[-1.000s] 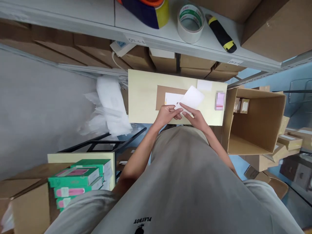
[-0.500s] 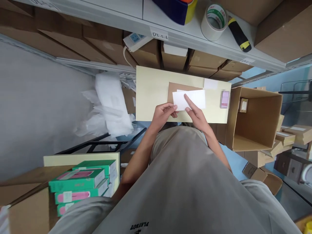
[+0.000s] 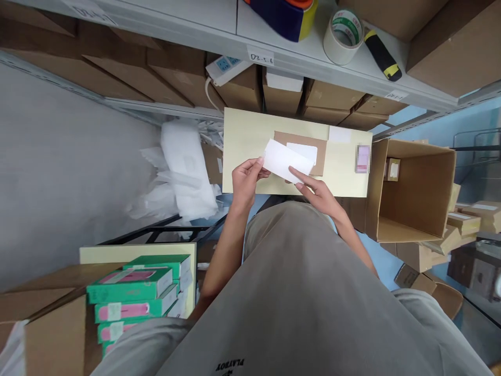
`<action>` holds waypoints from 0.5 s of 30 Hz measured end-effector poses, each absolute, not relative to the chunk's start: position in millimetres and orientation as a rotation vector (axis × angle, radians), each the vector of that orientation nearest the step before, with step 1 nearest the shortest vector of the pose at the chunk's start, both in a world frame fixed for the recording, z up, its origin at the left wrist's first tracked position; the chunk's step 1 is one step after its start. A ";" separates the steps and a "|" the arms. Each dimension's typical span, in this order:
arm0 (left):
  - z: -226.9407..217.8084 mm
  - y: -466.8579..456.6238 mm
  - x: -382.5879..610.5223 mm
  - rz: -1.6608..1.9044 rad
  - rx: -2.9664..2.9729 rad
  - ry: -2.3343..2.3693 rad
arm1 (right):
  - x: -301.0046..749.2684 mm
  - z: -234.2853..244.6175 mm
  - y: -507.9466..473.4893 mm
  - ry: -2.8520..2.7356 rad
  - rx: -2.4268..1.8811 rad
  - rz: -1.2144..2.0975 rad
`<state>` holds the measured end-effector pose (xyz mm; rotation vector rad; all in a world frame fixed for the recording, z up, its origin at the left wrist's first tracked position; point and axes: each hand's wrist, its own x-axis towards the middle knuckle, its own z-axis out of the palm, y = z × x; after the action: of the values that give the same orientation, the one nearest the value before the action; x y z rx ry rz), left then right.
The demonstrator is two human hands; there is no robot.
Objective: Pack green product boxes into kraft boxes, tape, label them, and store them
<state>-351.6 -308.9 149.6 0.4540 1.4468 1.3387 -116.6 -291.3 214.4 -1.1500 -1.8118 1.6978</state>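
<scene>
A white slip of paper is tilted above a pale yellow board, its right end lower than its left. My left hand pinches its left end between thumb and fingers. At the lower right edge, my right hand has its index finger over the slip and other fingertips at the edge beneath. Behind the slip, a flat brown cardboard box with a white label lies on the yellow board; the slip hides part of both.
An upright open carton stands right of the board. White plastic wrap lies to the left. The shelf above holds a tape roll and a black-yellow cutter. Green boxes are stacked at lower left.
The slip has moved left and turned so its right end dips, separating from the label, which now shows on the brown box. My left hand moved left; my right hand shifted slightly down.
</scene>
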 end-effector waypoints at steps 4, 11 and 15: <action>162.2 -316.5 -333.9 1.355 0.414 1.395 | -117.4 212.3 -290.1 -1.835 -1.113 1.698; 187.3 -323.3 -295.4 1.235 0.502 1.270 | -108.0 203.5 -291.0 -1.878 -1.066 1.659; 193.0 -323.0 -274.8 1.177 0.513 1.289 | -95.5 199.9 -287.1 -1.891 -1.023 1.668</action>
<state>-274.8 -323.0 193.0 0.5132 1.2893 1.1773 -95.5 -287.1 199.9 -1.0225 -1.8909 1.6678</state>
